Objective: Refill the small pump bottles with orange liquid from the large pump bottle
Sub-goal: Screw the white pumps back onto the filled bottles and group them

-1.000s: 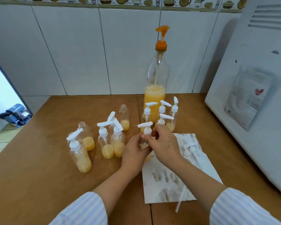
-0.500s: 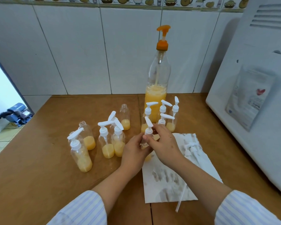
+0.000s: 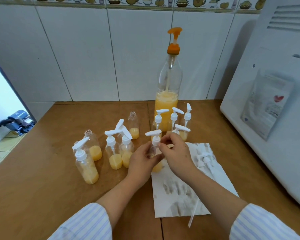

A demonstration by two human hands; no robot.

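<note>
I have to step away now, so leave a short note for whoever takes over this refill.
Left hand grips the small bottle at the paper towel's edge; right hand pinches its white pump cap.
Large pump bottle stands at the back, roughly a third full.
Done: eight small bottles capped, all partly filled.
Left: seat this cap; two open bottles need caps; loose pumps lie on the towel.

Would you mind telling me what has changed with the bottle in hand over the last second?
The white pump head turned: its spout pointed left, swung toward the camera, and now points left again, twisted by the right hand at the collar. The left hand kept holding the small bottle. The large bottle and other bottles stayed put.
</note>
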